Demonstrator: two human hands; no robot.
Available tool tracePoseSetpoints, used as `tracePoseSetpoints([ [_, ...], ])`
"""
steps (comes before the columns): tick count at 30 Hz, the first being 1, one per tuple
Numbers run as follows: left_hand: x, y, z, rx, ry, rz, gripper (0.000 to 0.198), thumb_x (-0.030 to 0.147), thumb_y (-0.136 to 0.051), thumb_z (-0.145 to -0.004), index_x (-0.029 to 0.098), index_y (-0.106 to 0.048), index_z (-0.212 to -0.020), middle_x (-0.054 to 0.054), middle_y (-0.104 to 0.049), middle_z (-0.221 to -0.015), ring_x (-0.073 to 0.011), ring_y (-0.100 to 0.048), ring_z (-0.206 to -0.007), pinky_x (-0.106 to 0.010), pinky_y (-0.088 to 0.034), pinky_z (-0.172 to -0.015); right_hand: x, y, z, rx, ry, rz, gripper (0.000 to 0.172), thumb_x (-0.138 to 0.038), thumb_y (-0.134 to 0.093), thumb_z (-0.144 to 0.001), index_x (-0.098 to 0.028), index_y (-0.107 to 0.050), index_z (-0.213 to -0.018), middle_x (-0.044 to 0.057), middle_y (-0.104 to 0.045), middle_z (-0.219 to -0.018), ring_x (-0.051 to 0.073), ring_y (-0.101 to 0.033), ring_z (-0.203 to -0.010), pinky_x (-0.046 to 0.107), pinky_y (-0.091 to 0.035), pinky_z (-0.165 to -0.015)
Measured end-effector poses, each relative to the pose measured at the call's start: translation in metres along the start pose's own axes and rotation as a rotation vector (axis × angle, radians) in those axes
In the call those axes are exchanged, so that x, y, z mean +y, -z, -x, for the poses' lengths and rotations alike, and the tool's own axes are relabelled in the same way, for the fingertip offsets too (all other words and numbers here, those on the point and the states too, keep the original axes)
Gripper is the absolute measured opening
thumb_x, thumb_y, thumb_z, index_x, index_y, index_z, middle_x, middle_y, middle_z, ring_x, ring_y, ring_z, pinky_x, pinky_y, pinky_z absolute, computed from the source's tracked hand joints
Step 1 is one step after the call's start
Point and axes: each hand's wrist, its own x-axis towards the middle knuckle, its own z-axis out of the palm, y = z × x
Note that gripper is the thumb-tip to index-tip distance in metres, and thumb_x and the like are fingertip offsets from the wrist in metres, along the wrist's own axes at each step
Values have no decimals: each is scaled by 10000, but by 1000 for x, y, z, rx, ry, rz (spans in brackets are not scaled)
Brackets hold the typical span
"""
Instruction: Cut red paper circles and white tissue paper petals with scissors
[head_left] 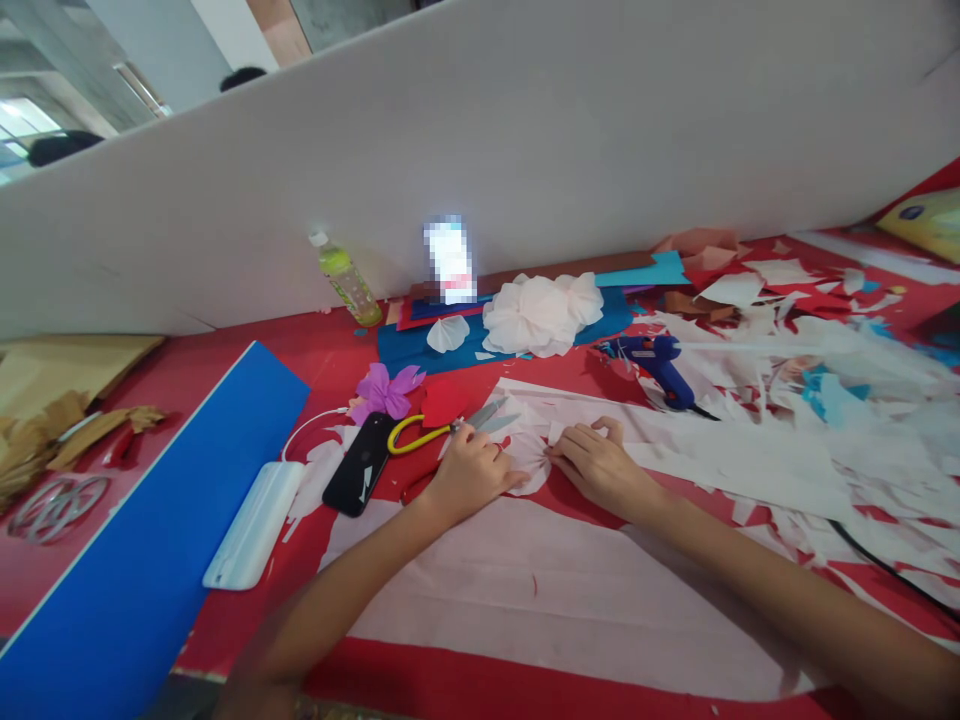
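Observation:
A pale pink paper petal (pixel 529 462), creased in a fan, lies between my two hands. My left hand (pixel 474 468) is closed at its left edge, with the thumb along the lower side. At the pleated end on the right, the fingertips of my right hand (pixel 598 466) pinch the paper. Yellow-handled scissors (pixel 414 442) rest just beyond my left hand, blades pointing right. Under my wrists spreads a large sheet of pale pink paper (pixel 525 580). Farther back, a white paper flower (pixel 541 314) and a single loose petal (pixel 448 333) sit on blue paper (pixel 405 346).
A blue glue gun (pixel 660 365) lies at the right among paper scraps (pixel 765 370). Left are a black phone (pixel 358 465), a white power bank (pixel 255 525), a purple flower (pixel 386 390) and a blue board (pixel 165 530). A bottle (pixel 349 285) and lit phone (pixel 450 260) stand against the partition.

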Motion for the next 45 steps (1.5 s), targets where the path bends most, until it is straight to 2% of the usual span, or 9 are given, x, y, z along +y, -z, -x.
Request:
tracePoseSetpoints([
  [5,20,0,0,77,103,38,371,383,-437,-904,163,-579,-641,-35,-604,-614,-173,-530,-659,-347,-312,-667,0,1,0,-19,-5,-8,267,-156,-355,-928,-168,-582,-787,21,-607,-723,149,-506,-694,333,-204,-779],
  [12,34,-3,-1,-37,86,31,221,320,-498,-878,163,-566,-737,-33,-606,-673,-188,-552,-719,-337,-347,-680,-1,1,0,-15,-8,-4,263,-150,-356,-920,-169,-572,-772,21,-604,-714,153,-510,-690,338,-204,-775],
  [20,32,-1,-1,-147,60,31,185,247,-470,-906,159,-586,-793,-34,-623,-686,-183,-581,-700,-296,-358,-574,0,3,-1,-26,2,-3,253,-126,-360,-911,-171,-574,-784,17,-610,-728,143,-507,-689,338,-206,-777],
  [23,30,3,-1,-153,50,74,230,324,-497,-892,164,-594,-758,-31,-624,-654,-176,-587,-656,-286,-357,-552,1,2,0,-26,12,-19,257,-138,-359,-919,-172,-577,-786,15,-606,-728,146,-515,-696,340,-212,-771],
  [26,26,9,-2,-105,78,157,336,424,-459,-893,173,-586,-710,-21,-619,-625,-161,-584,-624,-274,-363,-551,3,0,0,-44,43,-46,264,-160,-357,-930,-172,-584,-795,18,-605,-743,147,-520,-707,343,-219,-776],
  [32,7,14,-8,14,306,189,262,218,-375,-908,166,-561,-733,-20,-621,-666,-143,-580,-648,-251,-372,-575,4,10,-4,-13,61,-195,276,-203,-358,-950,-170,-583,-793,19,-626,-777,126,-542,-726,332,-235,-786],
  [36,-5,16,-9,61,373,278,252,187,-345,-912,164,-551,-769,-14,-617,-684,-130,-570,-651,-243,-388,-604,1,16,-7,1,105,-274,258,-242,-371,-952,-172,-580,-818,27,-630,-780,125,-544,-728,321,-250,-768],
  [39,-10,19,-9,20,324,353,185,188,-396,-902,165,-560,-821,-11,-634,-751,-127,-573,-702,-243,-404,-646,0,8,-4,0,174,-263,273,-242,-358,-956,-175,-580,-811,23,-623,-755,130,-521,-706,322,-252,-763],
  [45,-11,22,-10,-227,9,411,184,221,-428,-913,163,-602,-895,-38,-612,-909,-147,-545,-850,-256,-414,-727,3,-4,2,-78,314,-95,351,-165,-303,-957,-168,-606,-781,37,-617,-740,139,-483,-699,335,-245,-756],
])
